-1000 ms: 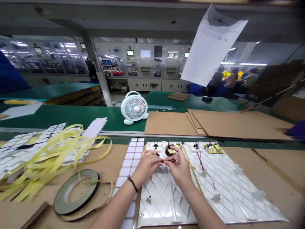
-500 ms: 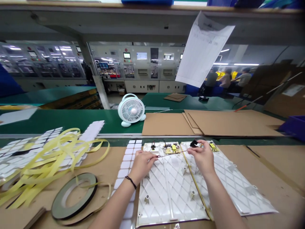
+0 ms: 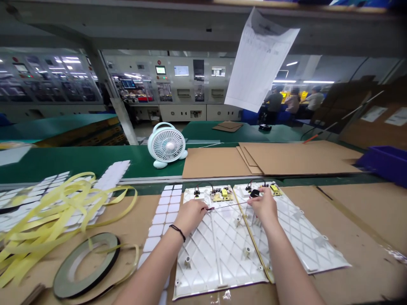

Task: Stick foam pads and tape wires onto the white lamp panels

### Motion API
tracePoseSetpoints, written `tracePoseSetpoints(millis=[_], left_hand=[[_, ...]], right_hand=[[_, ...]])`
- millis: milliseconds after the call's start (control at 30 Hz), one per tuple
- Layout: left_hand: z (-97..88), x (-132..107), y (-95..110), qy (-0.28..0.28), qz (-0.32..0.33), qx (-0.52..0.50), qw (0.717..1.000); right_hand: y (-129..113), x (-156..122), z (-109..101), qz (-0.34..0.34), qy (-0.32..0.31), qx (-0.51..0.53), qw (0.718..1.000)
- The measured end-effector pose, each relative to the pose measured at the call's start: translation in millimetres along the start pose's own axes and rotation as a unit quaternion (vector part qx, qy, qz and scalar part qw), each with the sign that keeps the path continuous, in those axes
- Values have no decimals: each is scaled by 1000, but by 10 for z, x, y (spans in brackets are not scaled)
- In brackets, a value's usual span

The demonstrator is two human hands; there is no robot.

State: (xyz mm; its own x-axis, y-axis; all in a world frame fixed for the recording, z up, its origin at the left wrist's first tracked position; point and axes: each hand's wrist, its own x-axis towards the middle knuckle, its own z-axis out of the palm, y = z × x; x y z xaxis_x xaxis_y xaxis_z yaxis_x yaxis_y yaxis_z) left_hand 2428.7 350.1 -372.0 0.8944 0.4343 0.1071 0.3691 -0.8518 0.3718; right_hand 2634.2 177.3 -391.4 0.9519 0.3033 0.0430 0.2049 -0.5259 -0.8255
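My left hand (image 3: 190,217) pinches one end of a thin dark red wire (image 3: 227,205) above the left white plastic panel (image 3: 216,250). My right hand (image 3: 262,206) holds the wire's other stretch, over the right white plastic panel (image 3: 295,224). A small black component (image 3: 254,193) sits at my right fingertips. Two small circuit boards with black leads lie at the far ends of the panels: one (image 3: 221,194) on the left panel, one (image 3: 269,189) on the right. My fingers hide part of the wire.
Left of the panels lie a sheet of white pads (image 3: 163,214), tangled yellow tape strips (image 3: 54,207) and a tape roll (image 3: 85,264). Beyond stand a white fan (image 3: 165,145), cardboard sheets (image 3: 302,157) and a blue bin (image 3: 386,160). Co-workers (image 3: 286,103) sit far back.
My hands have moved apart from close together, and the wire now stretches between them. The black component has shifted right with my right hand. The view has swung slightly left.
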Motion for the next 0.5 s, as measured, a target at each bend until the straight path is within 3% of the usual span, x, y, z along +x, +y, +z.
tracePoseSetpoints(millis=[233, 500], left_hand=[[-9, -25, -97, -19, -17, -82, 996], [-24, -59, -41, 5, 6, -24, 1000]], right_hand=[[47, 44, -88, 16, 10, -14, 1000], [-18, -29, -47, -43, -10, -65, 997]])
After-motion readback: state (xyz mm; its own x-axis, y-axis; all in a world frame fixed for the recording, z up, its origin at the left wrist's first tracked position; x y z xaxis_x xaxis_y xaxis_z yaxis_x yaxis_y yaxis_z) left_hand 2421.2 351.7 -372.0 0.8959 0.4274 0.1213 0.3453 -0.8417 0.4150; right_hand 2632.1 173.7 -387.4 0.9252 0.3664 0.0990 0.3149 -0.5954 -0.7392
